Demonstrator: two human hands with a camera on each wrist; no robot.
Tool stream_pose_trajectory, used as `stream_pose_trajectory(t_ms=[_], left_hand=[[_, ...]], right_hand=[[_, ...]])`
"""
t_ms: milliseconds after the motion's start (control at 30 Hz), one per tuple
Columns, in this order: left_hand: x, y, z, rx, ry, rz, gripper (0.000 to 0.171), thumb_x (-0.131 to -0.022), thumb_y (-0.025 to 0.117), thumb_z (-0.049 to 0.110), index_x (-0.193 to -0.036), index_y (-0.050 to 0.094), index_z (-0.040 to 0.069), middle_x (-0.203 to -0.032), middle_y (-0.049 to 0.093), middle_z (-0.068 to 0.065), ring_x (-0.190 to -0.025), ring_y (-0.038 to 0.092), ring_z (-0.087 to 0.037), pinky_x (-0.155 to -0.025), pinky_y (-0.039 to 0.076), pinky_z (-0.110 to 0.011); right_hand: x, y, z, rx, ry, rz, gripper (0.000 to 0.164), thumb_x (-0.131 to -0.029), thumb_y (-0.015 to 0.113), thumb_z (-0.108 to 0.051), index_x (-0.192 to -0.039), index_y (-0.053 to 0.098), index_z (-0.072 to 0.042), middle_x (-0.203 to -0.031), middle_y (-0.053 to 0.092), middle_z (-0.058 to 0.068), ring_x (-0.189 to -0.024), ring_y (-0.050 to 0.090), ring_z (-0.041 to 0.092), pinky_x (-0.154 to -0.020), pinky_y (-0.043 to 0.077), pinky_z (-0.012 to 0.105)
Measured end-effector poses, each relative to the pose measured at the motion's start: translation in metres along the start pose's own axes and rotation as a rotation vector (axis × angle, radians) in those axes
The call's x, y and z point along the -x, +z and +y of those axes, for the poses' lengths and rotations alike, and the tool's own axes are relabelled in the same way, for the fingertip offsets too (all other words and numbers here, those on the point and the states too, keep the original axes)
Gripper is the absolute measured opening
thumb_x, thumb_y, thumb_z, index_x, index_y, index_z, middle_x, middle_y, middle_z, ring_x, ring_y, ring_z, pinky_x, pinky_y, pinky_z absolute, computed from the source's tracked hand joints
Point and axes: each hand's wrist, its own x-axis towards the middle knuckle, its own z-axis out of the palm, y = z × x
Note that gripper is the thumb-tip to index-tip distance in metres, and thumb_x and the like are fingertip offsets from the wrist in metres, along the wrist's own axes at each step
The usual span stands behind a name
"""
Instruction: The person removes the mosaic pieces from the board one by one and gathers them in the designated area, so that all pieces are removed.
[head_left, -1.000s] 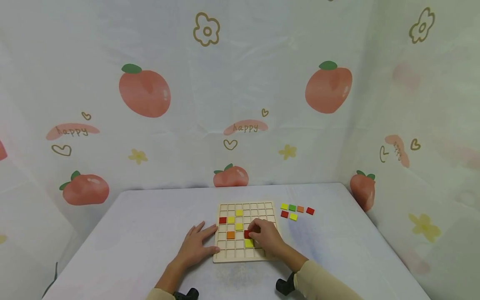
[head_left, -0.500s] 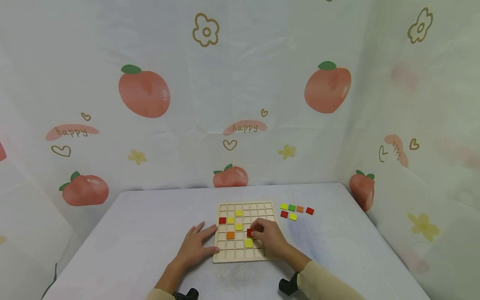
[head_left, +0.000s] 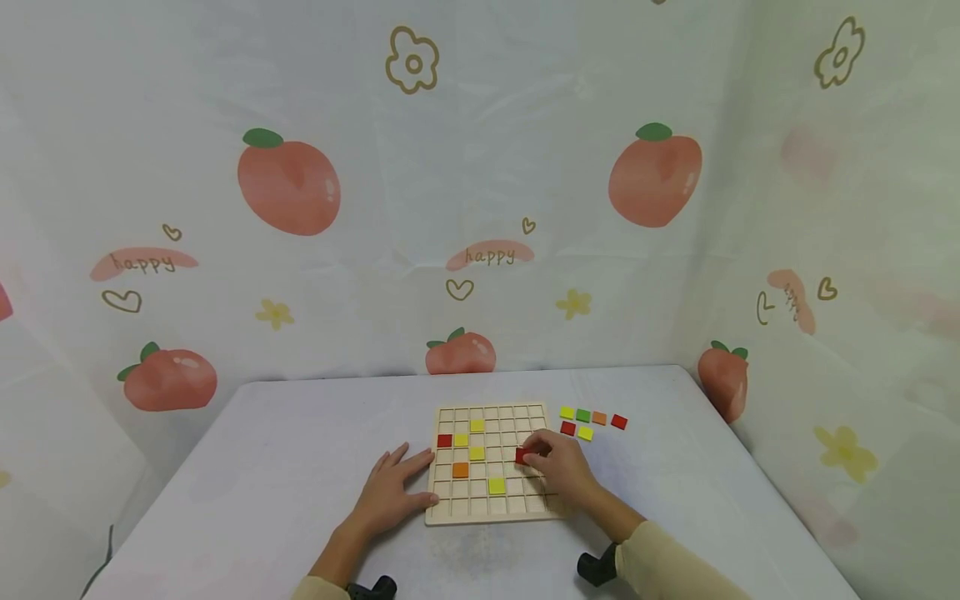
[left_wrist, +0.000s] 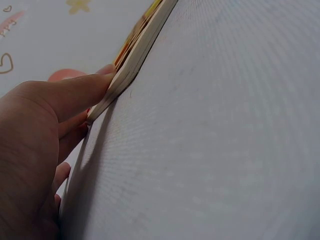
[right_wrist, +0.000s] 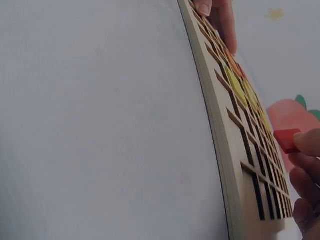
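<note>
A square wooden grid board (head_left: pixel 480 522) lies on the table, with several coloured tiles in its cells, among them a yellow tile (head_left: pixel 497 486) and an orange tile (head_left: pixel 461 470). My right hand (head_left: pixel 562 468) pinches a red tile (head_left: pixel 521 456) between thumb and fingers over the board's right half. In the right wrist view that red tile (right_wrist: pixel 286 140) is tilted and held off the grid. My left hand (head_left: pixel 390 493) rests at the board's left edge with fingers spread. Its thumb (left_wrist: pixel 82 92) touches the board's rim in the left wrist view.
Several loose tiles lie right of the board, including a green tile (head_left: pixel 582 415), an orange one and a red tile (head_left: pixel 618 422). The table (head_left: pixel 322 442) has a pale cloth, and a fruit-patterned curtain (head_left: pixel 360 167) hangs behind it.
My right hand has lifted the red tile from its place above the yellow one and carried it right across the board. The left hand has stayed still.
</note>
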Motion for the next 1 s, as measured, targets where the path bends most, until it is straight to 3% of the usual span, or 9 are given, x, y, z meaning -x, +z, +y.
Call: stream_pose_trajectory(t_ms=[533, 1000], left_hand=[[0.0, 0.001, -0.004, 0.006, 0.013, 0.01, 0.076, -0.073, 0.075, 0.055, -0.138, 0.058, 0.019, -0.14, 0.054, -0.002, -0.142, 0.028, -0.034, -0.114, 0.013, -0.059], [0.0, 0.0, -0.001, 0.014, -0.007, 0.006, 0.074, -0.074, 0.075, 0.054, -0.138, 0.058, 0.021, -0.143, 0.052, -0.003, -0.142, 0.027, -0.034, -0.113, 0.014, -0.059]], right_hand=[[-0.006, -0.033, 0.018, 0.065, 0.06, 0.149, 0.008, -0.085, 0.075, -0.008, -0.091, 0.07, -0.012, -0.079, 0.064, -0.005, -0.076, 0.056, 0.015, -0.063, 0.049, 0.026], [-0.004, -0.054, 0.049, 0.099, 0.141, 0.237, 0.009, -0.085, 0.074, -0.007, -0.093, 0.069, -0.008, -0.088, 0.069, 0.003, -0.083, 0.061, 0.021, -0.071, 0.053, 0.032]])
